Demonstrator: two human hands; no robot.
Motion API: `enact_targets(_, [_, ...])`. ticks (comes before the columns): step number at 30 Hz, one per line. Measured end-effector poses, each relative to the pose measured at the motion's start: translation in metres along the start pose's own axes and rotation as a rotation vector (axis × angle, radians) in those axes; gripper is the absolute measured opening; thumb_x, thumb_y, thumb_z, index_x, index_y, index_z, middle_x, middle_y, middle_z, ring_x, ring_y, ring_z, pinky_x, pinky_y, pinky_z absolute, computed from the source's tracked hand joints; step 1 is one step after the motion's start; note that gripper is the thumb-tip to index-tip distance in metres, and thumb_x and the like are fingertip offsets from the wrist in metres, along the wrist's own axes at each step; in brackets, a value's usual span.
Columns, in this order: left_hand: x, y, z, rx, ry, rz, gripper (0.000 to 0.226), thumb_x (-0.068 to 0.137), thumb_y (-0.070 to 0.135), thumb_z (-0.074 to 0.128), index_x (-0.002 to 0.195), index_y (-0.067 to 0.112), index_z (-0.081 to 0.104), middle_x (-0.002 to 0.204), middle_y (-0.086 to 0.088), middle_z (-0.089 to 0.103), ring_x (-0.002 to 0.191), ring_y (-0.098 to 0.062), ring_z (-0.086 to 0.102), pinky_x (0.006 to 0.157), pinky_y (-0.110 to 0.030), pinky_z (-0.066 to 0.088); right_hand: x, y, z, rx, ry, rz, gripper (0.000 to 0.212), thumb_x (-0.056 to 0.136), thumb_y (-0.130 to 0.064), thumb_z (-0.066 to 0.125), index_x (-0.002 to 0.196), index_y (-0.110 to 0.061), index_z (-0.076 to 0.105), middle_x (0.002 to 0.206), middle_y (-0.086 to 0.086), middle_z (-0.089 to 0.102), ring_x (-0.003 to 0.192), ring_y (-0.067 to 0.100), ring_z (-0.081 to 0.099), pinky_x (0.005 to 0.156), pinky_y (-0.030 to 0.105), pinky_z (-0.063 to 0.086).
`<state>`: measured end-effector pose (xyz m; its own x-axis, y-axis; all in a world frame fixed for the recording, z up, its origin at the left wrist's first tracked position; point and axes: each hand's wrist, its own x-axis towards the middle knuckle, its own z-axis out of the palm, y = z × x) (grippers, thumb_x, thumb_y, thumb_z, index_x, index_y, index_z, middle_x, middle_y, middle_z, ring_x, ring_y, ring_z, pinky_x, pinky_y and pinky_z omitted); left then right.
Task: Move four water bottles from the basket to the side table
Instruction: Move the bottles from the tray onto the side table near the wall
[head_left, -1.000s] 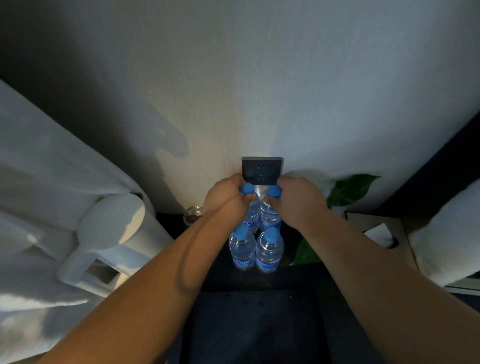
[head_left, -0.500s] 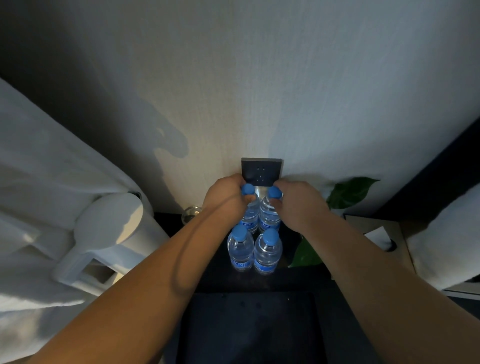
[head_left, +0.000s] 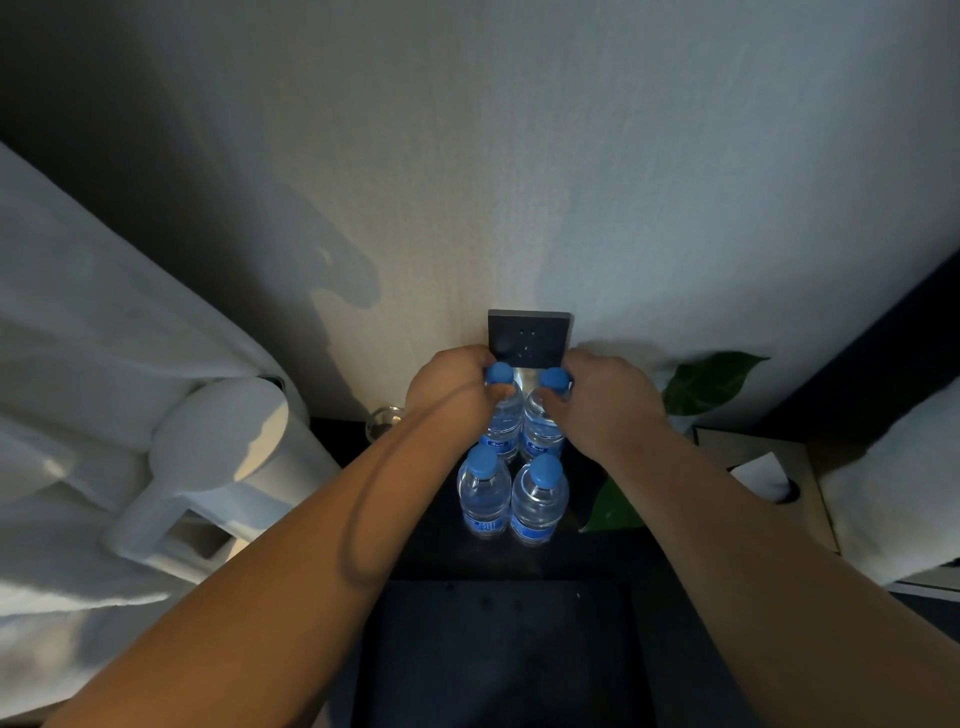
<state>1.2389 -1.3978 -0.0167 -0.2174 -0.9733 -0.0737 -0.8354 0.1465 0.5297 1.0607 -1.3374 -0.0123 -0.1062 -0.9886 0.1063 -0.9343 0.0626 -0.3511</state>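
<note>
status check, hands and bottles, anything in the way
Left hand and right hand each grip a rear clear blue-capped water bottle. Front pair stands free on dark side table. White kettle left, clear of bottles.

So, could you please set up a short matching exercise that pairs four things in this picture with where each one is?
Things:
1. left hand
2. kettle
3. tissue box
4. wall socket

Places:
A. right of the bottles
B. on the wall above the bottles
C. on the back left bottle's neck
D. left of the bottles

Pairs: 1-C, 2-D, 3-A, 4-B
</note>
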Motion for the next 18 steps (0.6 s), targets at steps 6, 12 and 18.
enact_targets(6, [-0.0015, 0.0008, -0.0022, -0.018, 0.001, -0.008, 0.031, 0.087, 0.04, 0.076, 0.113, 0.025, 0.068, 0.107, 0.002, 0.072, 0.092, -0.017, 0.065, 0.08, -0.036, 0.055, 0.0005, 0.0026, 0.0038, 0.058, 0.022, 0.004, 0.024, 0.095, -0.037, 0.064, 0.1, -0.014, 0.06, 0.082, 0.006, 0.064, 0.074, 0.023, 0.056, 0.061, 0.031, 0.041])
enact_targets(12, [-0.0013, 0.0012, -0.0025, -0.009, 0.009, -0.011, 0.031, 0.086, 0.041, 0.076, 0.112, 0.024, 0.07, 0.105, 0.001, 0.072, 0.09, -0.017, 0.064, 0.078, -0.035, 0.055, 0.0021, 0.0069, 0.0078, 0.072, 0.019, -0.003, 0.026, 0.093, -0.04, 0.067, 0.101, -0.016, 0.06, 0.078, -0.001, 0.058, 0.072, 0.019, 0.056, 0.059, 0.03, 0.04])
enact_targets(18, [0.0032, 0.0012, -0.0017, 0.032, -0.025, 0.009, 0.029, 0.089, 0.038, 0.073, 0.112, 0.02, 0.071, 0.103, -0.003, 0.072, 0.086, -0.018, 0.062, 0.073, -0.031, 0.049, 0.0032, 0.0075, 0.0104, 0.088, 0.019, 0.003, 0.024, 0.092, -0.039, 0.066, 0.092, -0.02, 0.052, 0.075, -0.005, 0.052, 0.07, 0.018, 0.054, 0.054, 0.028, 0.034])
